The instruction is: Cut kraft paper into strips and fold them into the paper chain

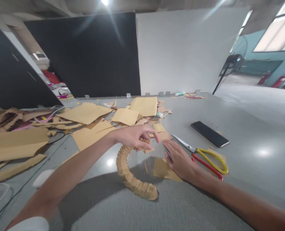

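Note:
A curved, pleated tan paper piece (126,171) forms a C shape on the grey table. My left hand (135,136) is closed around its upper end, with the index finger stretched out to the right. My right hand (177,157) lies flat beside it, fingers apart from the paper piece, partly over a tan paper square (165,171); nothing shows in its grip. Scissors (195,150) with one yellow and one red handle lie just right of my right hand, their tips pointing up and left.
A black phone (209,133) lies at the right. Cut paper sheets (85,113) and scraps cover the back and left of the table. A glue stick (180,93) rests near the back panels. A white mouse (43,178) sits beside my left forearm.

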A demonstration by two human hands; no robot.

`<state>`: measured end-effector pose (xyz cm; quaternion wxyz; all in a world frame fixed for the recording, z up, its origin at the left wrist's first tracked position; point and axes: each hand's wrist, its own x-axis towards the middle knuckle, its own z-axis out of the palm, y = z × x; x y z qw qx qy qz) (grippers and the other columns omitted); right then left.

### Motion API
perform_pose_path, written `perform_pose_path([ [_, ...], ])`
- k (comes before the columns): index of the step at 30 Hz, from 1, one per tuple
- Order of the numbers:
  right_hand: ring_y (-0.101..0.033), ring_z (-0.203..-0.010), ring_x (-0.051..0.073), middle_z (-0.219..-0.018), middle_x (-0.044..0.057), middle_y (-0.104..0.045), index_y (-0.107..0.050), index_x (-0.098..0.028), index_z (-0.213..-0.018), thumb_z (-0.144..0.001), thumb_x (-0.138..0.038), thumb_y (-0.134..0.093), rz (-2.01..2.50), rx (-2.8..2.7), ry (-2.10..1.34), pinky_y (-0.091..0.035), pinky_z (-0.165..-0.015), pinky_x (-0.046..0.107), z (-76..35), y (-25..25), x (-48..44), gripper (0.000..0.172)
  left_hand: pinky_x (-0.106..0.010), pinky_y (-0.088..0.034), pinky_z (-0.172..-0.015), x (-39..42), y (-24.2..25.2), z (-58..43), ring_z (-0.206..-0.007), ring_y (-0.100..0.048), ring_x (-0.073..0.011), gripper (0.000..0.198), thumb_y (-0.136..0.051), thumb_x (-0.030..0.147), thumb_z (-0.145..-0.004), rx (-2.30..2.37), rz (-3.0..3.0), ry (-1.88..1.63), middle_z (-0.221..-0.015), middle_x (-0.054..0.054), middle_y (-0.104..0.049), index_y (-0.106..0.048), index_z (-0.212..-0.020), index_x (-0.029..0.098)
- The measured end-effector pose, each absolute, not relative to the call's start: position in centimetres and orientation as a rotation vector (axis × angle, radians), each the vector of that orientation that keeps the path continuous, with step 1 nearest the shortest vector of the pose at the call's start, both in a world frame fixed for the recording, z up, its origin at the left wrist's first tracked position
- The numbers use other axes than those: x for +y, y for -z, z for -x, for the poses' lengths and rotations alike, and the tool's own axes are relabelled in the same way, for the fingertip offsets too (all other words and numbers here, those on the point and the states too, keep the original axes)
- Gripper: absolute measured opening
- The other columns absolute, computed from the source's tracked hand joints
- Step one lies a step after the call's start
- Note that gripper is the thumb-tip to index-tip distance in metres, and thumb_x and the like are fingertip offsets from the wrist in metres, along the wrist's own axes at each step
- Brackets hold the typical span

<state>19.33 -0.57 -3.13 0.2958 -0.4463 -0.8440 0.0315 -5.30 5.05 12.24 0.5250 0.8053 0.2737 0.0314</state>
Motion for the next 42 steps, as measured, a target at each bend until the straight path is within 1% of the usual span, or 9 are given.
perform_pose_path([
  [8, -0.066, -0.105, 0.027, -0.108, 0.012, -0.072, -0.057, -0.017, -0.120, -0.098, -0.010, -0.043, 1.159, -2.156, -0.037, -0.050, -0.097, 0.045, -19.5, 2.5, -0.9, 0.027, -0.024, -0.041, -0.049, 6.7, -14.2, 6.4, -0.047, -0.056, -0.0144, 0.034, -0.072, 0.017, -0.078, 0.949, -2.266, 0.033, -0.057, 0.004, -0.057, -0.073, -0.112, 0.020],
  [15, -0.067, -0.092, 0.025, -0.097, 0.009, -0.073, -0.060, -0.017, -0.115, -0.099, -0.011, -0.040, 1.205, -2.159, -0.039, -0.049, -0.088, 0.042, -19.8, 1.1, -0.8, 0.027, -0.023, -0.039, -0.051, 8.4, -9.1, 3.6, -0.050, -0.058, -0.0149, 0.044, -0.073, 0.018, -0.074, 0.792, -2.191, 0.031, -0.067, -0.001, -0.067, -0.073, -0.118, 0.019],
  [18, -0.068, -0.087, 0.024, -0.094, 0.008, -0.074, -0.063, -0.018, -0.114, -0.100, -0.013, -0.041, 1.201, -2.245, -0.066, -0.050, -0.083, 0.040, -20.3, 0.0, -1.6, 0.027, -0.023, -0.031, -0.048, 8.9, -6.8, 2.8, -0.045, -0.044, -0.0116, 0.035, -0.073, 0.018, -0.073, 0.666, -2.294, -0.052, -0.051, 0.004, -0.053, -0.080, -0.107, 0.020],
  [23, -0.068, -0.089, 0.024, -0.096, 0.008, -0.074, -0.065, -0.022, -0.121, -0.104, -0.020, -0.040, 1.188, -2.348, -0.081, -0.052, -0.083, 0.041, -22.7, -2.0, -3.8, 0.030, -0.023, -0.029, -0.050, 8.5, -4.9, 1.5, -0.047, -0.040, -0.0114, 0.037, -0.072, 0.027, -0.079, 0.561, -2.289, -0.088, -0.051, 0.005, -0.049, -0.078, -0.115, 0.021],
  [26, -0.068, -0.104, 0.027, -0.110, 0.009, -0.073, -0.064, -0.024, -0.125, -0.102, -0.028, -0.051, 1.174, -2.462, -0.153, -0.052, -0.090, 0.043, -24.3, -2.5, -4.5, 0.026, -0.022, -0.028, -0.051, 8.0, -4.3, 0.6, -0.049, -0.040, -0.0107, 0.039, -0.071, 0.031, -0.083, 0.573, -2.269, -0.182, -0.055, 0.005, -0.049, -0.075, -0.121, 0.021],
  [31, -0.065, -0.112, 0.028, -0.121, 0.008, -0.070, -0.063, -0.025, -0.127, -0.090, -0.035, -0.072, 1.217, -2.532, -0.336, -0.050, -0.096, 0.044, -25.6, -1.5, -4.6, 0.039, -0.023, -0.041, -0.063, 7.4, -3.3, -0.3, -0.064, -0.060, -0.0147, 0.036, -0.069, 0.024, -0.087, 0.664, -2.341, -0.310, -0.071, 0.000, -0.067, -0.073, -0.122, 0.019],
  [37, -0.065, -0.083, 0.019, -0.092, 0.001, -0.070, -0.068, -0.023, -0.095, -0.087, -0.029, -0.072, 1.313, -2.330, -0.502, -0.050, -0.075, 0.032, -25.6, -0.9, -4.5, 0.011, -0.031, -0.046, -0.078, 6.7, -3.7, -0.2, -0.092, -0.068, -0.0234, 0.029, -0.071, 0.018, -0.084, 0.784, -2.423, -0.498, -0.102, -0.010, -0.075, -0.074, -0.113, 0.021],
  [39, -0.064, -0.074, 0.017, -0.084, 0.001, -0.069, -0.065, -0.022, -0.085, -0.089, -0.035, -0.069, 1.353, -2.158, -0.573, -0.049, -0.066, 0.029, -25.5, -0.9, -4.5, 0.014, -0.032, -0.046, -0.078, 6.2, -4.5, -0.3, -0.092, -0.068, -0.0232, 0.022, -0.067, 0.017, -0.087, 0.786, -2.407, -0.523, -0.100, -0.009, -0.075, -0.075, -0.108, 0.020],
  [42, -0.058, -0.051, 0.013, -0.066, -0.003, -0.063, -0.060, -0.022, -0.089, -0.092, -0.046, -0.066, 1.452, -1.772, -0.833, -0.043, -0.045, 0.024, -25.4, -0.7, -4.6, 0.025, -0.031, -0.048, -0.071, 5.1, -5.5, -0.9, -0.080, -0.068, -0.0204, 0.017, -0.064, 0.021, -0.091, 0.804, -2.317, -0.558, -0.090, -0.008, -0.075, -0.076, -0.104, 0.018],
])
